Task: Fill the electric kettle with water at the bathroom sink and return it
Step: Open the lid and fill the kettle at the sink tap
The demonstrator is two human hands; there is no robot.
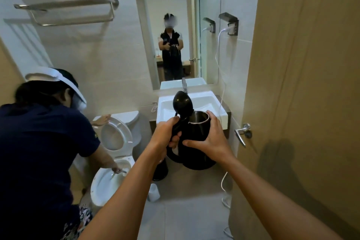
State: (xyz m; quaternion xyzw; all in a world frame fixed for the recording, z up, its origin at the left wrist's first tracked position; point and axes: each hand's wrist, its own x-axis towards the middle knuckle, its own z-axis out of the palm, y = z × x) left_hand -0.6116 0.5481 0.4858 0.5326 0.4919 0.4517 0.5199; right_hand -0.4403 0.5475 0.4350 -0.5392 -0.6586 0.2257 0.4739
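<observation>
I hold a black electric kettle point(194, 150) in front of me, short of the sink. Its lid point(182, 103) stands flipped open and the steel inside shows. My left hand point(165, 136) grips the handle. My right hand point(209, 138) wraps around the kettle's body just below the rim. The white rectangular sink point(212, 101) sits straight ahead against the wall, with a chrome tap point(184, 84) at its back edge under the mirror point(175, 25).
Another person point(39, 142) in a dark shirt bends over the toilet point(111, 179) at the left, scrubbing the bowl. An open wooden door point(302, 84) with a lever handle point(242, 133) lines the right. A white cable point(220, 60) hangs beside the sink. A dark bin point(160, 169) and white container point(153, 192) stand on the floor.
</observation>
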